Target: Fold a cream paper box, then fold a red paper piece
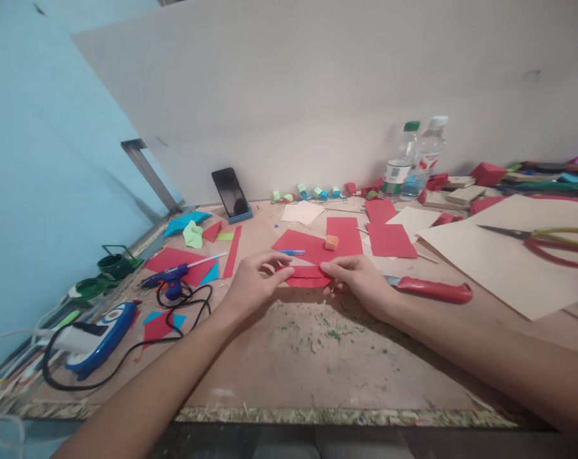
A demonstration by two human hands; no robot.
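A folded strip of red paper (308, 276) is held just above the table between my two hands. My left hand (259, 275) pinches its left end with thumb and fingers. At the other end, my right hand (354, 278) grips the strip between thumb and fingertips. Behind it lie red paper sheets (343, 231), with a small orange folded paper piece (331, 243) on top and a blue pen (293, 253) near my left fingers. Close to my right hand is a knife with a red handle (434, 289), its blade partly hidden by the hand.
To the left are a blue glue gun (174, 275) with a black cord and a blue-white power strip (102, 341). A phone (229, 193) stands at the back. Two plastic bottles (397, 167) stand back right; scissors (556, 239) lie on cream paper (499, 261) at right.
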